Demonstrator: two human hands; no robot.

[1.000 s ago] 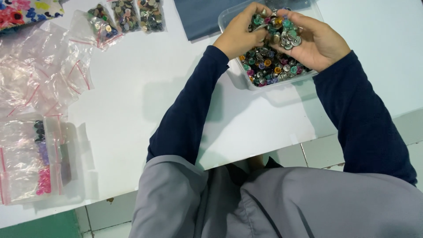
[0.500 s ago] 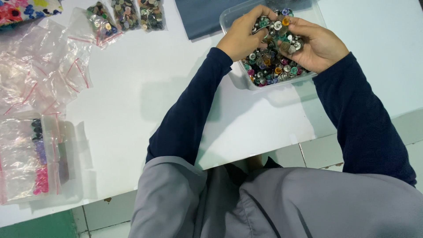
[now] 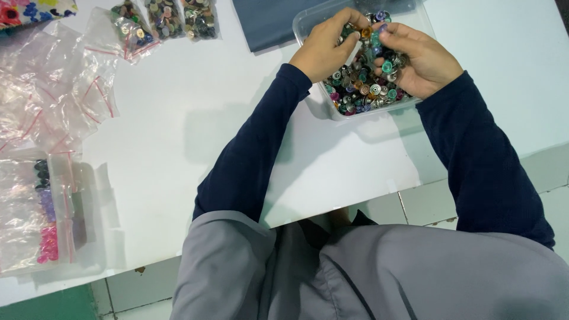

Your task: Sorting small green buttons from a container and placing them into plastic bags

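A clear plastic tub [image 3: 303, 24] full of small round multicoloured metal buttons [image 3: 364, 92] stands at the far right of the white table [image 3: 195, 124]. Both my hands reach into it. My left hand [image 3: 325, 47] pinches a few buttons between its fingertips above the pile. My right hand [image 3: 418, 59] is cupped around a heap of buttons, its fingertips meeting those of the left hand. Both arms wear dark blue sleeves.
Several empty clear zip bags with red seals [image 3: 53, 101] lie at the left. Below them is a bag holding black, purple and pink beads [image 3: 42, 213]. Three filled button bags [image 3: 163, 21] sit at the top. A grey cloth [image 3: 267, 24] lies behind the tub.
Both hands have lifted slightly out of the pile and drawn together, fingertips now meeting over the tub with buttons pinched between them.
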